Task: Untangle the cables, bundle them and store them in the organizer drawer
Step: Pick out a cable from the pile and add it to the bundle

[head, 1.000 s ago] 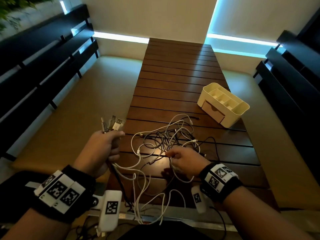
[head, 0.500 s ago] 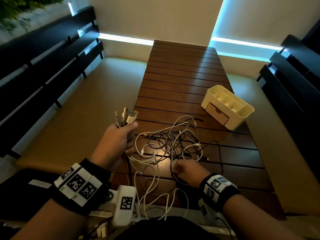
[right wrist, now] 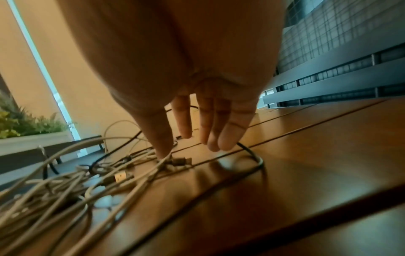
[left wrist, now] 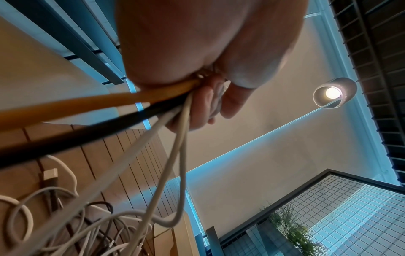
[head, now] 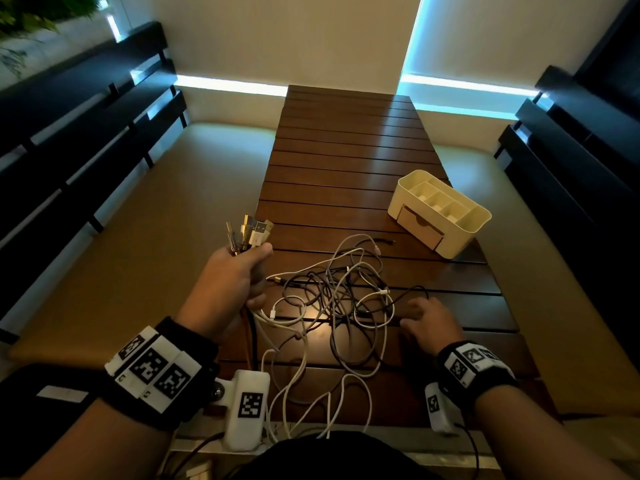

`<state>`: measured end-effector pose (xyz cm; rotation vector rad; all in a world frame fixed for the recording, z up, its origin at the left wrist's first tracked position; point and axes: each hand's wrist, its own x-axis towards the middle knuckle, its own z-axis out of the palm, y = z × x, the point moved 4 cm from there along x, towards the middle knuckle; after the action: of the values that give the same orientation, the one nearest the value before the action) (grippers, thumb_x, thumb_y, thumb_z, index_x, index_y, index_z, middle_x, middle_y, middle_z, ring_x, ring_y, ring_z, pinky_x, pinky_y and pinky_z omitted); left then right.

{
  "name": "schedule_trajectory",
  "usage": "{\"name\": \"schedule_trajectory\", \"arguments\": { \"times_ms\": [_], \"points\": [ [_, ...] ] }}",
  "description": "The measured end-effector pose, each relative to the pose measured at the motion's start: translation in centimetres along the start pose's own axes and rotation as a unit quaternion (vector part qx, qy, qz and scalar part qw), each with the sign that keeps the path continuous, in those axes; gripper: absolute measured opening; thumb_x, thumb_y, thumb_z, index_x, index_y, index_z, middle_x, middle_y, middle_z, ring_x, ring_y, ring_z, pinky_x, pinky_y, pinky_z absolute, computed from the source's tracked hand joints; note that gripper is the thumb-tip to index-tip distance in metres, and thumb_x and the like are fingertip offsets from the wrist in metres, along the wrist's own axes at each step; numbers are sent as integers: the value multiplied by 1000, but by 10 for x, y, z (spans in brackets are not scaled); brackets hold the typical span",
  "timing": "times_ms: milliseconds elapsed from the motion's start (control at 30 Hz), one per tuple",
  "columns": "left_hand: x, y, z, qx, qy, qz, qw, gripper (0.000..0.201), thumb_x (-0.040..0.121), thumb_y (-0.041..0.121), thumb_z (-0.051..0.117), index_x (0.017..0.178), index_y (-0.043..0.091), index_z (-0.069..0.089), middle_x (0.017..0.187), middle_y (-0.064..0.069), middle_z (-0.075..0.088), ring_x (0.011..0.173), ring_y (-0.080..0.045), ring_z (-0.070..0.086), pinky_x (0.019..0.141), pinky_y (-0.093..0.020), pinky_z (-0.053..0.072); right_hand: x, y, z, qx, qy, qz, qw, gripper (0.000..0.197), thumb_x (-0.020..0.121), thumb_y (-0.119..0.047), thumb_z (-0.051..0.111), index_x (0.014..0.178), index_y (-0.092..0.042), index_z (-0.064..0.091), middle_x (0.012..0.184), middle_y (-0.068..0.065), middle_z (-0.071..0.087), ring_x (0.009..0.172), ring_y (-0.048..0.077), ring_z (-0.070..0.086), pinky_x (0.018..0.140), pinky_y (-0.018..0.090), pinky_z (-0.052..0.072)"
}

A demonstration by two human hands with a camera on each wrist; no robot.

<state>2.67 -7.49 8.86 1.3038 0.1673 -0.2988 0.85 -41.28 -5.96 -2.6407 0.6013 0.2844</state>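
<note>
My left hand (head: 256, 271) is held above the table's left edge and grips a bunch of cable ends, their USB plugs (head: 250, 233) sticking up out of the fist. In the left wrist view an orange, a black and white cables (left wrist: 140, 124) run down from the left hand (left wrist: 210, 104). The cable tangle (head: 339, 296) of white, grey and black leads lies on the wooden table (head: 346, 150). At the tangle's right edge, my right hand (head: 412, 315) reaches down with straight fingers (right wrist: 228, 135), thumb tip touching cables by a plug (right wrist: 179, 161). The cream organizer (head: 478, 220) stands at the right, its drawer (head: 419, 226) shut.
Padded benches (head: 121, 254) flank the slatted table on both sides, with dark slatted backrests (head: 69, 133) behind them. White cable loops (head: 311, 393) hang over the table's near edge toward my lap. The far half of the table carries nothing but slats.
My right hand let go of the cables near the tangle's front, moved right and opened over the tangle's right edge. The left hand keeps its grip on the plug ends.
</note>
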Motion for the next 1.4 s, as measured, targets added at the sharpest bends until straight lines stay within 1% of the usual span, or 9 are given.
{"name": "schedule_trajectory", "arguments": {
  "times_ms": [100, 200, 267, 467, 600, 767, 933, 1133, 1400],
  "points": [
    [2, 2, 2, -1, -3, 0, 1000, 13, 100, 19, 51, 110, 16, 44, 56, 5, 26, 41, -9, 22, 37, -21, 22, 2, 5, 16, -25, -43, -15, 999, 32, 88, -34, 70, 118, -26, 64, 123, 2, 47, 110, 24, 55, 94, 35, 48],
    [3, 3, 2, -2, -4, 2, 1000, 13, 100, 20, 51, 111, 18, 44, 58, 3, 25, 42, -10, 22, 37, -21, 22, 3, 1, 15, -43, -28, -38, 998, 6, 92, -29, 64, 88, -25, 62, 112, 2, 50, 102, 24, 56, 89, 34, 46],
    [4, 3, 0, -1, -3, -1, 1000, 12, 100, 20, 51, 110, 18, 45, 58, 3, 26, 42, -10, 22, 37, -21, 23, 4, -1, 9, -11, 2, -35, 999, 15, 92, -26, 62, 78, -22, 58, 100, 1, 56, 92, 22, 57, 84, 36, 48],
    [7, 1, 0, 6, -3, -3, 1000, 9, 100, 20, 51, 105, 17, 45, 58, 4, 26, 42, -9, 22, 37, -21, 22, -3, -32, -14, 53, 109, -118, 986, 8, 91, -19, 58, 86, -23, 53, 94, -6, 45, 78, 13, 51, 71, 33, 50],
    [9, 0, 7, 8, -6, -2, 1000, 8, 99, 19, 51, 105, 16, 46, 60, 1, 23, 43, -10, 19, 40, -22, 20, -5, -70, 3, 65, 55, -204, 975, 7, 92, -19, 60, 88, -24, 58, 93, -11, 48, 85, 6, 52, 70, 18, 42],
    [10, -1, 8, 13, -15, -8, 1000, 8, 99, 19, 52, 104, 17, 45, 58, 4, 27, 42, -10, 22, 39, -23, 21, 8, -74, 39, -27, -62, -159, 985, 31, 92, -35, 64, 120, -21, 62, 123, -3, 50, 119, 17, 46, 101, 32, 42],
    [8, 1, 2, -6, -18, 2, 1000, 14, 96, 26, 55, 94, 12, 52, 57, 4, 28, 42, -9, 23, 39, -22, 25, 12, -68, 34, 13, -6, -173, 985, 22, 93, -39, 61, 101, -21, 71, 107, -8, 49, 108, 16, 50, 93, 34, 47],
    [10, 0, 4, -11, -18, -8, 1000, 29, 92, 41, 53, 83, 13, 51, 54, 6, 33, 42, -8, 27, 40, -22, 28, 8, -59, 3, 109, 43, -146, 982, 23, 93, -42, 60, 103, -26, 73, 99, -12, 53, 101, 14, 53, 92, 42, 50],
    [23, -9, 31, 8, 4, -38, 999, 33, 102, 41, 41, 82, 14, 44, 58, 3, 39, 48, -10, 39, 51, -29, 42, -26, -88, -41, 185, 90, -169, 964, 16, 93, -40, 55, 79, -39, 62, 85, -14, 65, 84, 10, 61, 93, 51, 48]
  ]
}}
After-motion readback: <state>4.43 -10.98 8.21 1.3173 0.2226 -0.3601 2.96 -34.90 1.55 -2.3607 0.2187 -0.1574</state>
